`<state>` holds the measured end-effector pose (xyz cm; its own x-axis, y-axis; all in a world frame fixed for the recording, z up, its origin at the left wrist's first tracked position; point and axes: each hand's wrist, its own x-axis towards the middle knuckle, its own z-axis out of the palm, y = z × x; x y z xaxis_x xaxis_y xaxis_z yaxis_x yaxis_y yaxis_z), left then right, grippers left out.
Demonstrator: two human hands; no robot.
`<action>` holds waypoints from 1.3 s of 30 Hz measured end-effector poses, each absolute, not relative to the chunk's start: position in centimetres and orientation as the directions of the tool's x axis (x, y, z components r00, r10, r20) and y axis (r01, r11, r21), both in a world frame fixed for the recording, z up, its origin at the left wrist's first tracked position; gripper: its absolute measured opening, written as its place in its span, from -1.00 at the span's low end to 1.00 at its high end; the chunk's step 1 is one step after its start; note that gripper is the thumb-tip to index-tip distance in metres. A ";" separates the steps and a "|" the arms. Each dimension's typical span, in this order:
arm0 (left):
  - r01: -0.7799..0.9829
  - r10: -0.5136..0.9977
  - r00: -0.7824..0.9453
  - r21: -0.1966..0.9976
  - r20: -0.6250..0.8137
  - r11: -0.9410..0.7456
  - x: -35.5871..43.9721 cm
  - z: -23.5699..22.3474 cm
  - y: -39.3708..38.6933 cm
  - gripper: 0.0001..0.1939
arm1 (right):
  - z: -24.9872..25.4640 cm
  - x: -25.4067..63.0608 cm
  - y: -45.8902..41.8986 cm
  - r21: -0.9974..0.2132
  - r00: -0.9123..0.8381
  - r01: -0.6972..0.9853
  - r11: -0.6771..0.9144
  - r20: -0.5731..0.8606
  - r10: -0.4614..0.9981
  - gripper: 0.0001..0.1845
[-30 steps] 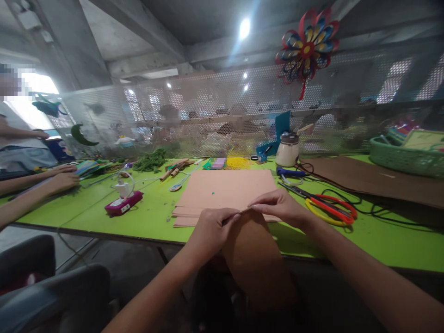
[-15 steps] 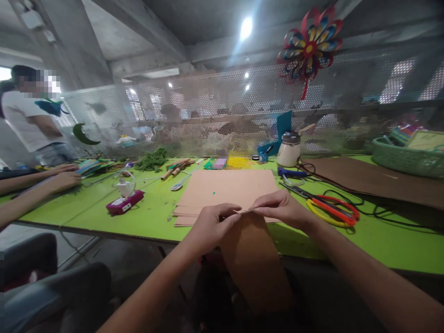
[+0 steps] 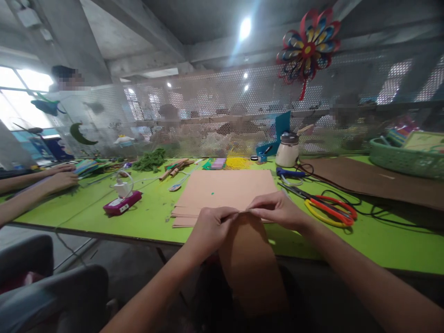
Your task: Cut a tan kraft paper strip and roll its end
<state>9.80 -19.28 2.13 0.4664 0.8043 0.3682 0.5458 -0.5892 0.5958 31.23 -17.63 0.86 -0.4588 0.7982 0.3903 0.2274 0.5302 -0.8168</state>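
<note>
My left hand and my right hand pinch the top edge of a brown paper sheet between thumbs and fingers. The sheet hangs down past the table's front edge towards my lap. Just beyond my hands, a stack of light brown paper sheets lies on the green table, with a tiny green scrap on top. Right of my right hand lie scissors with red and yellow handles. Behind them is a blue-handled tool, perhaps a glue gun.
A purple power strip sits on the left. At the back stand a jar of whitish stuff and a green basket. Dark cables cross the right side. A co-worker's hands rest at the far left table edge.
Both my hands keep their pinch on the brown paper sheet and have shifted only slightly. At the far left, the standing person has moved right, behind the mesh screen.
</note>
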 end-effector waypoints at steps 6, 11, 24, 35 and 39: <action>0.634 0.734 0.479 0.389 0.481 -0.669 9.9 1.4 -19.5 -0.77 | 0.8 31.1 -17.7 -0.825 -0.423 0.228 0.517 0.394 0.816 -0.73; 0.633 0.732 0.482 0.387 0.481 -0.671 9.8 1.5 -19.5 -0.76 | 0.9 31.0 -17.7 -0.841 -0.418 0.211 0.498 0.383 0.824 -0.71; 0.622 0.774 0.579 0.475 0.257 -0.623 10.7 4.1 -17.4 -0.70 | 0.5 30.7 -17.3 -0.802 -0.421 0.261 0.537 0.406 0.811 -0.71; 0.583 0.773 0.632 0.631 0.043 -0.512 8.5 4.5 -16.3 -0.71 | 0.4 30.8 -17.2 -0.821 -0.415 0.253 0.511 0.385 0.824 -0.71; 0.604 0.787 0.615 0.668 -0.043 -0.436 7.2 4.6 -16.3 -0.75 | 0.3 30.7 -17.1 -0.816 -0.448 0.276 0.509 0.359 0.819 -0.68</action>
<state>7.21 -16.27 4.56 0.6154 0.7870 -0.0427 0.6037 -0.4358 0.6675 30.71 -17.10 0.35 -0.4478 0.8189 0.3592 0.2756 0.5085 -0.8158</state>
